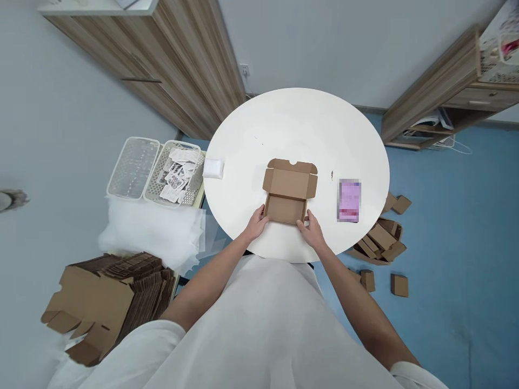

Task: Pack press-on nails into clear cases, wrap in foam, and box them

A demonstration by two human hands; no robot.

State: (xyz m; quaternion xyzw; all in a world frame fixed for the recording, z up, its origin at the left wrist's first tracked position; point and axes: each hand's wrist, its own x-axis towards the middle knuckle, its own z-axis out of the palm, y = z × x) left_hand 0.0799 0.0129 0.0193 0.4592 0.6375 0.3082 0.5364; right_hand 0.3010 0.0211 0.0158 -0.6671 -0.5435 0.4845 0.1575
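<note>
An open cardboard mailer box [286, 208] rests on the round white table [298, 116], its lid raised at the far side with the flaps spread. My left hand [256, 223] grips the box's near left corner, fingers along the outer side wall. At the near right corner, my right hand [311, 229] holds the other side wall between thumb and fingers. The inside of the box is bare. To the right lies a pinkish-purple rectangular item [349, 200], blurred out. A small white folded packet [213, 168] sits at the table's left edge.
Left of the table are a white basket of printed packets [178, 175], an open white basket [133, 167], white packing sheets [150, 229] and stacked flat cardboard [97, 302]. Folded boxes [381, 240] lie on the blue floor at right. Wooden cabinets [190, 59] stand behind.
</note>
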